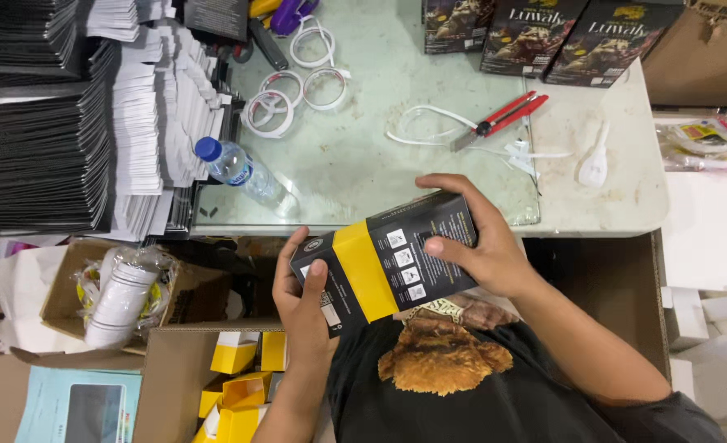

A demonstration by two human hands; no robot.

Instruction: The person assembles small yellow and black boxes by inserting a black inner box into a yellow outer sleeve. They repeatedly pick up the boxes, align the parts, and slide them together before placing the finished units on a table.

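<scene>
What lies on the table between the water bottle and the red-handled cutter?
In the head view, a bare stretch of glass tabletop separates the water bottle from the red-handled cutter; only a loop of white strip lies there, just beside the cutter.

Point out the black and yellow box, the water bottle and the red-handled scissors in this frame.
black and yellow box (384, 261), head view, on its yellow band.
water bottle (244, 174), head view, on its clear body.
red-handled scissors (507, 113), head view, on the red handles.
</scene>
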